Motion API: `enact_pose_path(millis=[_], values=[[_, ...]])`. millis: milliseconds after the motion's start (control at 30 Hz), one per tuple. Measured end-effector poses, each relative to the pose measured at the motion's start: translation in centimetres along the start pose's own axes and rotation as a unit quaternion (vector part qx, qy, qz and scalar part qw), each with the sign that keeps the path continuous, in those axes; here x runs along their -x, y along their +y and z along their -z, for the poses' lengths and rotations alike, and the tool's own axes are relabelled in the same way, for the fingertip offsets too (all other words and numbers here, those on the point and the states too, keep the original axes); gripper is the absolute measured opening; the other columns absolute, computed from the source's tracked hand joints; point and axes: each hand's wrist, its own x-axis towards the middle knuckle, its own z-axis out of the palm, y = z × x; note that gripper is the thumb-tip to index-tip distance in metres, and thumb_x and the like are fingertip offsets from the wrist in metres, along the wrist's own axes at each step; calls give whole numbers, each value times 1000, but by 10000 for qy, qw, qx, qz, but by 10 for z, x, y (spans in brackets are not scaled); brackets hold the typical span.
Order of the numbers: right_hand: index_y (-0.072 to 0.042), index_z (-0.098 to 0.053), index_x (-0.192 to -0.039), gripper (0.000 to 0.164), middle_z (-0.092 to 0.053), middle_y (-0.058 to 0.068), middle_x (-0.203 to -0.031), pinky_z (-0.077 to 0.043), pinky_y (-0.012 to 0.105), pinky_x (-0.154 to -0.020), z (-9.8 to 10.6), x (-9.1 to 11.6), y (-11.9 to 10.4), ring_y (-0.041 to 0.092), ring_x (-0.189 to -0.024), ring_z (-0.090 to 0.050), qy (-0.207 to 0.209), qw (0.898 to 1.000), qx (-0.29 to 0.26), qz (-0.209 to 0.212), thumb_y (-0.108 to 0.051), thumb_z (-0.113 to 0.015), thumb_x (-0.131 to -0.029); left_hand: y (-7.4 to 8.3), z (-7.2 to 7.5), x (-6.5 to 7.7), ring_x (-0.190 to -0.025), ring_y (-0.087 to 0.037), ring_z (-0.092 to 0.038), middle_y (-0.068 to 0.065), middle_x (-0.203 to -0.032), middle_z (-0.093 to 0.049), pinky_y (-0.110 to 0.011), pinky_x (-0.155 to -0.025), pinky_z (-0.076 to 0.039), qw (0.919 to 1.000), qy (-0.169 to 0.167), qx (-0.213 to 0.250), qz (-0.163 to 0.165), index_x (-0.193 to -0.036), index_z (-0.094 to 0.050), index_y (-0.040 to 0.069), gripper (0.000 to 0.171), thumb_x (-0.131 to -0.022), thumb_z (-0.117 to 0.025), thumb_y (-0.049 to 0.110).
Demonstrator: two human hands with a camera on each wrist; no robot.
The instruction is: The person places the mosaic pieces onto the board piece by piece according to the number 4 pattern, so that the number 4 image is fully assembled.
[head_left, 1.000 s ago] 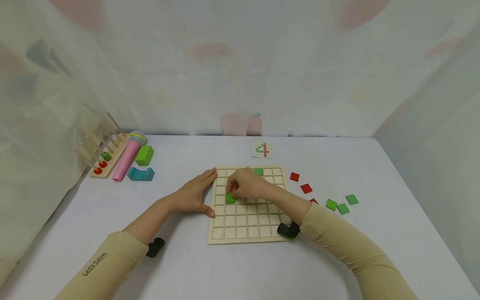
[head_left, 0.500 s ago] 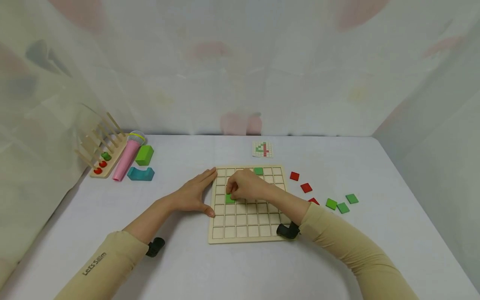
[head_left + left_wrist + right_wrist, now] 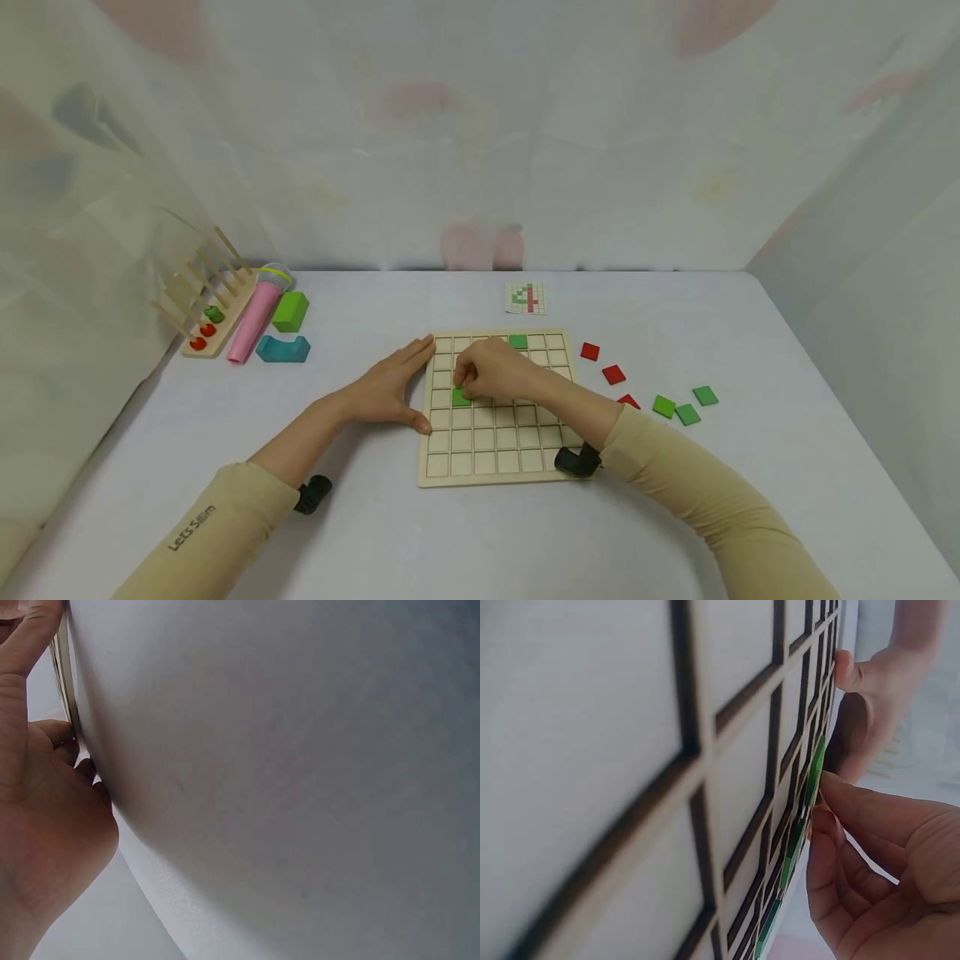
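Note:
A square wooden board (image 3: 483, 440) with a raised grid lies on the table. At its left edge my left hand (image 3: 386, 387) rests with spread fingers, the thumb and fingertips touching the frame. My right hand (image 3: 495, 368) reaches over the board and pinches a green square tile (image 3: 461, 401) that sits in a cell on the left side. In the right wrist view, thumb and finger of that hand (image 3: 885, 862) meet at the tile's (image 3: 815, 776) edge. Beyond it two more green tiles show in the grid. Another green tile (image 3: 517, 342) lies in the top row.
Right of the board lie red tiles (image 3: 614, 374) and green tiles (image 3: 663, 407). A card (image 3: 525, 298) with a green and red 4 lies behind it. At left are a pegged wooden stand (image 3: 217, 333), pink toy microphone (image 3: 255, 321), green block (image 3: 290, 312) and teal block (image 3: 282, 349).

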Motion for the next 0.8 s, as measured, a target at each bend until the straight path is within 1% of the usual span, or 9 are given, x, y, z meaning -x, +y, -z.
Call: enact_pose_path(millis=[167,300,500,667,800], values=[[-11,-75,-93,8,-70,0,-80,-49,18,-65,13,4,3,7,-70,-60,200,9998,-87,-42,-10,-75,-85,1,-1,0,-156,-38,-8,-11,-169,-6,-61,-124,-17,10000,22,-7,45,-159,-13,5,133,-61,-87,57],[-8,-75,-95,11,-68,1,-77,-51,22,-68,28,12,11,10,-70,-61,404,9989,-203,-109,-11,-77,-84,1,-1,0,-156,-38,-8,-11,-169,-6,-61,-124,-18,10000,28,-31,75,-159,-13,5,133,-61,-87,57],[-6,-75,-98,13,-66,1,-76,-50,24,-70,46,30,31,11,-71,-59,679,9964,-319,-393,-10,-73,-86,1,-2,-1,-156,-37,-8,-11,-169,-7,-60,-124,-18,9999,43,-104,62,-159,-14,4,134,-60,-87,58],[-5,-74,-101,15,-65,3,-79,-46,25,-68,60,46,48,13,-72,-55,824,9931,-399,-736,-11,-73,-87,0,-2,0,-156,-37,-8,-11,-169,-7,-60,-124,-18,9999,30,-131,58,-159,-14,4,134,-61,-86,59],[-5,-74,-103,17,-65,4,-82,-45,26,-63,71,61,65,15,-70,-53,951,9905,-320,-944,-12,-72,-88,0,-1,0,-156,-37,-8,-11,-169,-6,-60,-124,-17,9999,35,-124,67,-159,-13,4,134,-61,-86,59]])
